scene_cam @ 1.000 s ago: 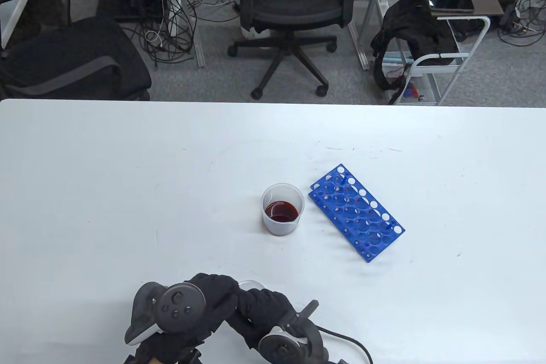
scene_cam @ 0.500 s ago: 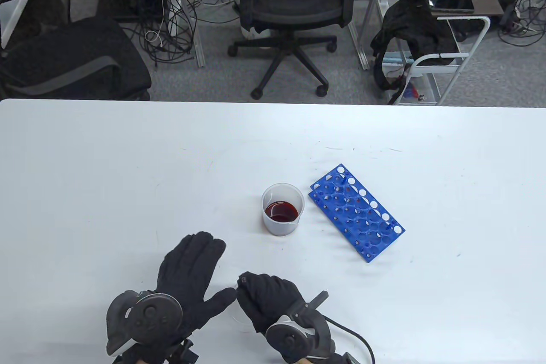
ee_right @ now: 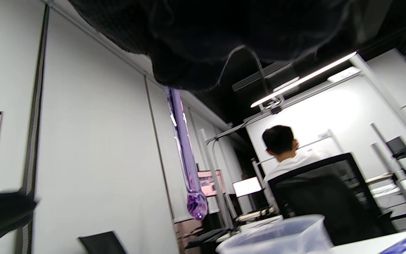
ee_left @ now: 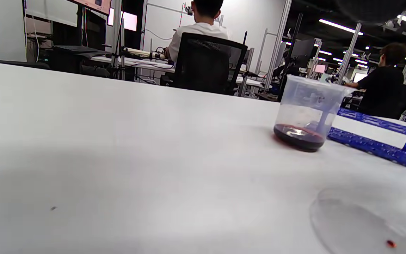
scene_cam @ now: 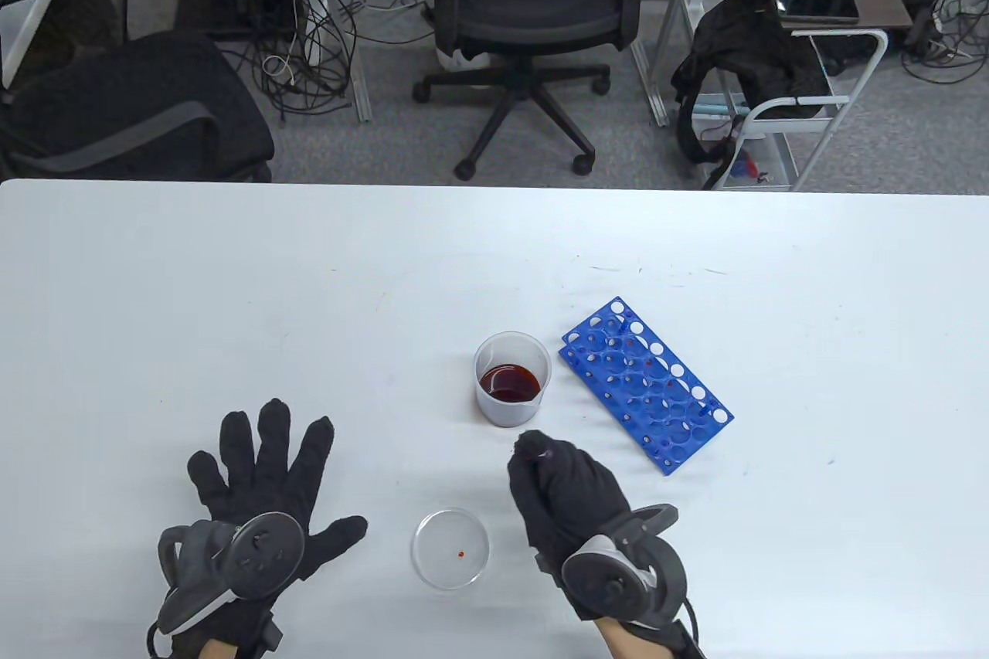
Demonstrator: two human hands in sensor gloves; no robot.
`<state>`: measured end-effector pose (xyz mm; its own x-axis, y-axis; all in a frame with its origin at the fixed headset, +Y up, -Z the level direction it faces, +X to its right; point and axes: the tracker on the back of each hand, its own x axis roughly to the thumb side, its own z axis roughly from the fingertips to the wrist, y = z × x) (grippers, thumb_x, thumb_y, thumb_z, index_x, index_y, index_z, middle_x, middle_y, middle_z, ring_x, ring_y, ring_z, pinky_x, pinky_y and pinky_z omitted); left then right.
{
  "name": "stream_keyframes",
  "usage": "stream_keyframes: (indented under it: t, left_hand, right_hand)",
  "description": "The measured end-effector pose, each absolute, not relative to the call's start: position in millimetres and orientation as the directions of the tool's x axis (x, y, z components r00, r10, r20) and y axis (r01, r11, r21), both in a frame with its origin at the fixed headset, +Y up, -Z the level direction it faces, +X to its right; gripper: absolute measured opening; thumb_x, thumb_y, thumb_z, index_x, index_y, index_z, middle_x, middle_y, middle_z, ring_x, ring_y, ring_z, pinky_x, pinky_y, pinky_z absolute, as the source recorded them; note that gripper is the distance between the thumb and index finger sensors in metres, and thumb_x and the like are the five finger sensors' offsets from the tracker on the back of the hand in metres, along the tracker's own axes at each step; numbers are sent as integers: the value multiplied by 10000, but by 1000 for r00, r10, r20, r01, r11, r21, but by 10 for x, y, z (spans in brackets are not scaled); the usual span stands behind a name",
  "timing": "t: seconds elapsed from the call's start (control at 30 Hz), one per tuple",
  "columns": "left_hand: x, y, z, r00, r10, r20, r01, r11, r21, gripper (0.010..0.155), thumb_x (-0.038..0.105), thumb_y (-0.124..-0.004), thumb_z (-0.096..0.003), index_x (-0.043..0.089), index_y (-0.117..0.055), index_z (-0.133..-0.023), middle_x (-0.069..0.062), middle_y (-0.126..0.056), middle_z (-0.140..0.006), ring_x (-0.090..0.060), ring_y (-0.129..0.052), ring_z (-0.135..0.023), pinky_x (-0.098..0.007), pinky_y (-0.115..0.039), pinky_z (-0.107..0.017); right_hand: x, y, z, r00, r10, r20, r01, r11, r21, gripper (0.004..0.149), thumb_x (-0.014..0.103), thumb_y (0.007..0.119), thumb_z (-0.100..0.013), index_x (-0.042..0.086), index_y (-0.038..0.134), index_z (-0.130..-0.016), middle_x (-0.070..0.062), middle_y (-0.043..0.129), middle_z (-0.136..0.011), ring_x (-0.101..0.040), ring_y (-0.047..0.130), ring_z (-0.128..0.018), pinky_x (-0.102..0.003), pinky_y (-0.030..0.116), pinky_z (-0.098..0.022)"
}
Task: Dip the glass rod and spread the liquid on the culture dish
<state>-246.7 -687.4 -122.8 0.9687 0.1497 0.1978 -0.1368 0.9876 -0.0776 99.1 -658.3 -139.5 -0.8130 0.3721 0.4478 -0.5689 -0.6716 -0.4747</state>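
A clear culture dish (scene_cam: 450, 548) lies on the white table near the front edge, with one small red drop in it; it also shows in the left wrist view (ee_left: 361, 225). A plastic beaker (scene_cam: 512, 379) of dark red liquid stands behind it, also seen in the left wrist view (ee_left: 307, 113) and the right wrist view (ee_right: 277, 234). My right hand (scene_cam: 560, 493) grips a glass rod (ee_right: 187, 158) that hangs down, its tip just above and before the beaker's rim. My left hand (scene_cam: 266, 477) rests flat on the table left of the dish, fingers spread, holding nothing.
A blue test tube rack (scene_cam: 645, 382) lies on the table right of the beaker. Office chairs (scene_cam: 533, 18) and a trolley (scene_cam: 780, 126) stand beyond the table's far edge.
My left hand has moved left off the dish and spread flat. My right hand has lifted the rod from the dish and moved right and up toward the beaker. The dish now lies uncovered.
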Motion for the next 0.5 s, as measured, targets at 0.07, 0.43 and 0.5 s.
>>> stream_keyframes:
  t: [0.07, 0.43, 0.5]
  left_hand:
    - [-2482, -6954, -1253, 971, 139, 193, -117, 986, -121, 1013, 837, -567, -455, 365, -29, -1172, -209, 25, -1231, -644, -30, -1080, -866, -199, -673]
    - [-2571, -7040, -1306, 978, 132, 162, -103, 978, -180, 1016, 837, -559, -460, 363, 10, -1156, -207, 67, -1212, -645, -4, -1067, -868, -185, -665]
    - [-2557, -7035, -1302, 978, 132, 163, -103, 979, -177, 1018, 837, -560, -459, 362, 12, -1155, -208, 67, -1211, -646, -5, -1068, -868, -185, -665]
  right_hand:
    - [1144, -6504, -1468, -842, 369, 395, -536, -659, -527, 403, 372, 705, -617, 99, 717, -915, -92, 908, -696, -85, 884, -346, -335, 871, -280]
    - [1862, -6599, -2005, -892, 445, 77, -404, -709, -578, 383, 369, 739, -612, 111, 753, -895, -120, 926, -689, -85, 891, -335, -333, 875, -268]
    - [1907, -6709, -2046, -891, 451, 52, -403, -731, -550, 380, 372, 755, -606, 114, 768, -885, -121, 935, -683, -84, 895, -329, -332, 877, -263]
